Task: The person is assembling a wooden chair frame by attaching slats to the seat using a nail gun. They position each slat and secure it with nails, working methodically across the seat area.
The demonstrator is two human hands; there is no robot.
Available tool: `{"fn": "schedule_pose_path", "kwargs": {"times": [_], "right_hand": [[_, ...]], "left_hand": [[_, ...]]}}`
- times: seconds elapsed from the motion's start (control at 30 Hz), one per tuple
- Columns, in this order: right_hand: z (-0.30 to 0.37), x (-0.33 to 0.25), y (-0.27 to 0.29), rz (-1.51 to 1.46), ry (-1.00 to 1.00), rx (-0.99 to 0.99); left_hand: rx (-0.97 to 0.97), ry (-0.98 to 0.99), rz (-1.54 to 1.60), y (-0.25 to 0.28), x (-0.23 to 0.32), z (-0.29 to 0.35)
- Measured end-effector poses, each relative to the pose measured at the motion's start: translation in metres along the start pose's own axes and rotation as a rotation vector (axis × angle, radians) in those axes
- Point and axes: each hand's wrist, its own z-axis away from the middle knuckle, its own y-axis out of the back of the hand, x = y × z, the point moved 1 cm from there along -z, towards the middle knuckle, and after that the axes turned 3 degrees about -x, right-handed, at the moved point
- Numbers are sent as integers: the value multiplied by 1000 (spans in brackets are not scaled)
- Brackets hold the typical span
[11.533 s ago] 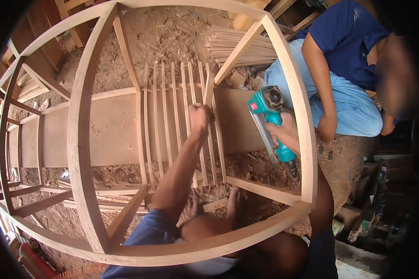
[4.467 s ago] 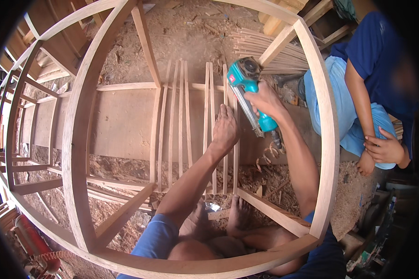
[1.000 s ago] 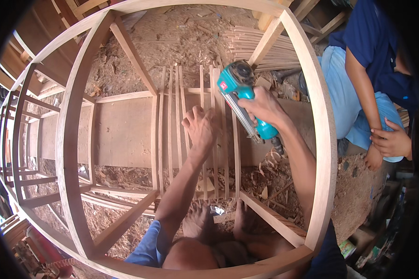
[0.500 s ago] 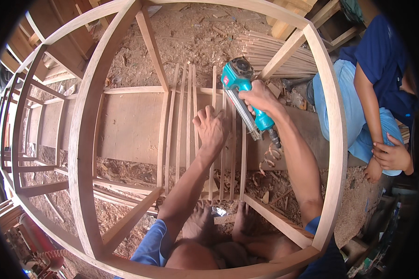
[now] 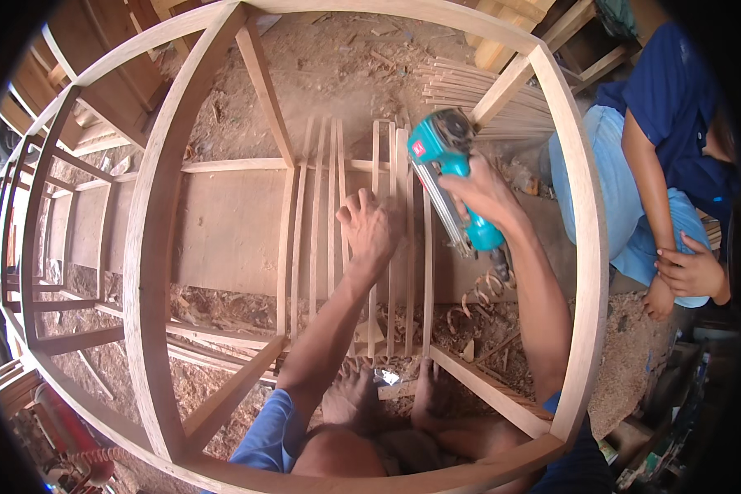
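Note:
In my right hand (image 5: 484, 196) is a teal pneumatic nail gun (image 5: 454, 142), its grip wrapped by the fingers and its long magazine slanting down toward me. A coiled air hose (image 5: 479, 298) hangs below it. The nail gun's head is beside the far ends of several thin wooden slats (image 5: 335, 272), which lie crosswise over the wooden frame (image 5: 152, 247). My left hand (image 5: 370, 230) rests on the middle slats with curled fingers, closed on a slat (image 5: 375, 177); the fingertips are partly hidden.
Frame bars rise around both my arms. At right a person in blue clothing (image 5: 675, 148) sits with hands together. A bundle of loose slats (image 5: 502, 103) lies on the far ground amid sawdust. Below the slats is a flat brown board (image 5: 222, 230). My feet (image 5: 350, 393) are near the slats' close ends.
My right hand has moved the nail gun to the right and slightly nearer me, away from the slats' ends. Dust hazes the ground beyond the slats. My left hand stays nearly in place.

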Motion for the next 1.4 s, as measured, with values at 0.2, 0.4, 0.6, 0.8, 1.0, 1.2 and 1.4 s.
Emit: {"fn": "schedule_pose_path", "kwargs": {"times": [0.2,0.4,0.6,0.8,1.0,1.2,1.4], "right_hand": [[102,31,6,22,-167,54],[176,71,-9,-181,-393,108],[200,103,-13,-276,-384,135],[190,95,-13,-213,-441,82],[178,80,-14,-177,-361,72],[172,83,-16,-169,-305,79],[180,85,-20,-228,-378,130]], "left_hand": [[-105,100,116,-9,-3,-96],[-332,141,148,-34,1,-171],[-437,227,221,-30,4,-190],[-479,127,293,28,30,-199],[-199,-44,543,83,39,-160],[171,-344,679,102,69,-121],[211,-103,613,106,46,-187]]}}
